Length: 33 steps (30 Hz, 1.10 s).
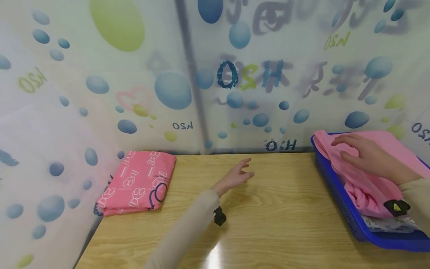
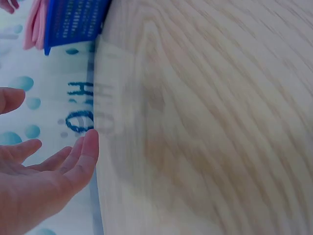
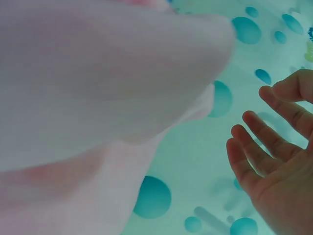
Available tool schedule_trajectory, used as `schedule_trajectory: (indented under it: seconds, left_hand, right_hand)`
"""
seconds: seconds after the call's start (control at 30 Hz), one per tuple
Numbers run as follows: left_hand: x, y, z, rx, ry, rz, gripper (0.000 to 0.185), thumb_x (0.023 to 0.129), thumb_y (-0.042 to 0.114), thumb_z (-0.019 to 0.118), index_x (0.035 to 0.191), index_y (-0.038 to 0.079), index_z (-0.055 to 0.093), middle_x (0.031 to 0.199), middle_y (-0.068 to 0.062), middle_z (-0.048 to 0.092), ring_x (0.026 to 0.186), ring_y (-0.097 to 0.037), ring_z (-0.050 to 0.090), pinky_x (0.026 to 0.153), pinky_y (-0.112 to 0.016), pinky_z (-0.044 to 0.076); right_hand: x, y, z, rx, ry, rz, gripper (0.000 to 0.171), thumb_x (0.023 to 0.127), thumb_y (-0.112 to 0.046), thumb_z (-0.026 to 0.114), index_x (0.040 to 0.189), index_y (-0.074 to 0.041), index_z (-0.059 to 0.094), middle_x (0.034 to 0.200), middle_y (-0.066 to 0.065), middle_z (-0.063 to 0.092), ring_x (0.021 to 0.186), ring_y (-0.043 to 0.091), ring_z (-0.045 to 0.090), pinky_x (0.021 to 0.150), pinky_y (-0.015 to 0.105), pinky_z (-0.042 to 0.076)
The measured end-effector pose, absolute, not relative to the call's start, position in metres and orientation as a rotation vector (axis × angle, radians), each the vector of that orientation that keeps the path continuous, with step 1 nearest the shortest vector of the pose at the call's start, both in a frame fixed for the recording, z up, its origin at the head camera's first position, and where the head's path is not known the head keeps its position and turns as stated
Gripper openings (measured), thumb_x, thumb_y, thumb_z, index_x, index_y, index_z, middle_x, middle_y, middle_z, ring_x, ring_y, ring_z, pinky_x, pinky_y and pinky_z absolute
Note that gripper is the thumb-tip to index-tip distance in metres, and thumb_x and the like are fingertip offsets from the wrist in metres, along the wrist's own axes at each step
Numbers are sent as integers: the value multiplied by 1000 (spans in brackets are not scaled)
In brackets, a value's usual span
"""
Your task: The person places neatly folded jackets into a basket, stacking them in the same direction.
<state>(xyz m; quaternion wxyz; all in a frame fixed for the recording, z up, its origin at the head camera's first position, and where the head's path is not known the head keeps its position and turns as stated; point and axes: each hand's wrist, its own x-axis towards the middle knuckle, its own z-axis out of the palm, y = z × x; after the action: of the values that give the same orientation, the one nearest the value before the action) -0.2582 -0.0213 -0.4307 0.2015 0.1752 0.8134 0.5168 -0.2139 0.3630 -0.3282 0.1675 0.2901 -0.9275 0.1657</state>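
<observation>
Over the middle of the wooden table my left hand [image 1: 233, 177] reaches with loosely bent fingers and holds nothing. In the left wrist view the same hand [image 2: 54, 176] shows its fingers spread apart. My right hand [image 1: 364, 155] hovers over pink cloth [image 1: 362, 190] heaped in a blue plastic basket [image 1: 339, 209] at the right. Its fingers are relaxed, and the right wrist view shows this hand [image 3: 274, 152] apart from the pale pink fabric [image 3: 98, 98]. On the table's left lies a folded pink cloth [image 1: 137, 183] with white and dark blue line drawings.
A clear plastic packet [image 1: 389, 224] lies under the cloth in the basket. Behind the wooden table [image 1: 268, 231] hangs a pale curtain [image 1: 285, 48] printed with blue and green dots, and it continues along the left side. Small black devices sit on both wrists.
</observation>
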Motion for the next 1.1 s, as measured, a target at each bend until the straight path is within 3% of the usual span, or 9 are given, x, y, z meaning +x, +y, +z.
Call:
schedule_trajectory:
  seconds: [0.07,0.17,0.23,0.37,0.43,0.5,0.7,0.87,1.1]
  left_hand:
    - [-257,-29,-432,485,2286,1433,62,100,25,54,154,16,24,149,-19,34,125,-32,47,91,-41,48]
    - [-254,-40,-430,492,2327,1394,63,100,26,53,154,14,24,148,-19,35,129,-35,43,97,-47,44]
    - [-253,-47,-428,516,2354,1367,63,99,26,53,154,12,24,147,-20,36,131,-36,39,100,-50,40]
    - [-251,-60,-424,563,2391,1328,64,99,23,53,154,12,23,149,-22,33,135,-38,32,104,-52,35]
    - [-250,-66,-423,580,2405,1317,63,99,21,53,154,11,23,150,-23,31,136,-39,30,105,-51,34]
    - [-249,-71,-424,598,2419,1306,62,99,20,53,153,10,24,151,-22,29,137,-39,29,105,-50,33]
    - [-243,-89,-424,607,2433,1306,62,99,18,53,152,7,25,153,-18,28,138,-39,25,107,-53,31]
    - [-238,-104,-426,616,2445,1330,62,98,17,54,152,6,26,152,-21,27,138,-42,25,106,-56,30]
    - [-231,-125,-430,573,2494,1356,62,97,14,56,152,5,27,153,-19,27,138,-41,24,107,-56,28]
  right_hand:
    - [-214,356,-323,782,-2662,474,32,84,1,69,115,-7,63,120,15,60,107,35,55,87,24,38]
    - [-215,344,-319,791,-2680,492,31,87,-1,67,117,-6,63,119,14,61,106,34,57,79,40,41]
    - [-216,336,-318,816,-2679,522,30,88,-2,66,118,-6,63,119,14,62,107,34,57,80,39,42]
    - [-217,320,-320,873,-2666,591,29,91,0,62,119,-6,61,121,14,61,109,33,55,83,23,39]
    - [-216,312,-322,885,-2678,628,29,92,0,61,120,-6,61,123,14,60,110,31,54,77,16,35]
    - [-216,305,-324,886,-2700,639,28,92,-1,60,120,-6,61,123,14,60,113,31,53,76,18,36]
    - [-217,286,-333,913,-2714,690,30,92,0,60,121,-2,61,118,12,60,95,21,56,71,31,41]
    - [-218,272,-344,898,-2782,851,33,99,-11,55,129,2,54,126,20,56,118,38,49,88,54,42]
    - [-221,253,-365,902,-2809,915,36,99,-16,56,131,0,53,130,20,54,119,40,48,92,58,41]
